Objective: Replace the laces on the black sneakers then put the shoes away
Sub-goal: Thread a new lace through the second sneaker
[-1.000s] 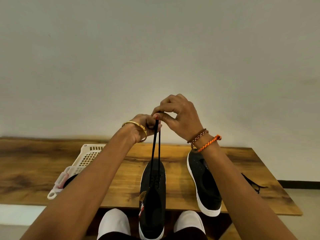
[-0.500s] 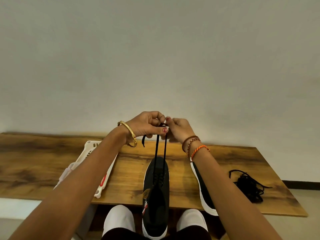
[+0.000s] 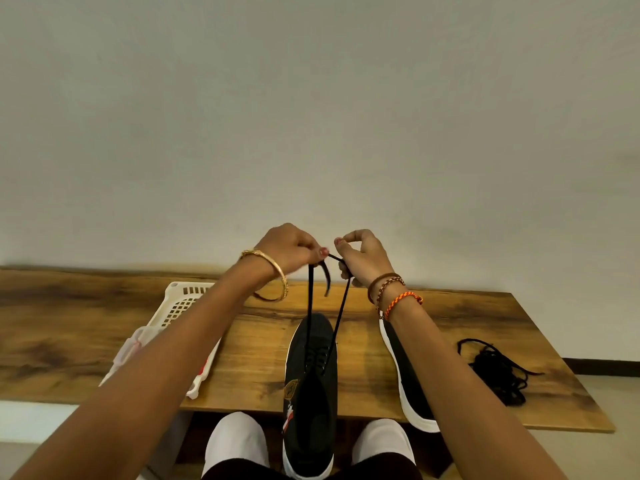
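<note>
A black sneaker (image 3: pixel 310 393) with a white sole lies toe-away at the table's front edge, between my knees. Two strands of its black lace (image 3: pixel 341 306) rise taut from the eyelets to my hands. My left hand (image 3: pixel 289 249) pinches one strand, and a short loose end hangs below it. My right hand (image 3: pixel 362 256) pinches the other strand close by, and a short stretch of lace spans the gap between the hands. The second black sneaker (image 3: pixel 405 382) lies to the right, mostly hidden behind my right forearm.
A white plastic basket (image 3: pixel 180 306) sits on the wooden table (image 3: pixel 69 327) at the left, partly behind my left arm. A loose pile of black laces (image 3: pixel 498 370) lies near the table's right end. A plain wall stands behind the table.
Both hands have come down from a raised pull and moved slightly apart. The lace strands have spread from parallel into a narrow V.
</note>
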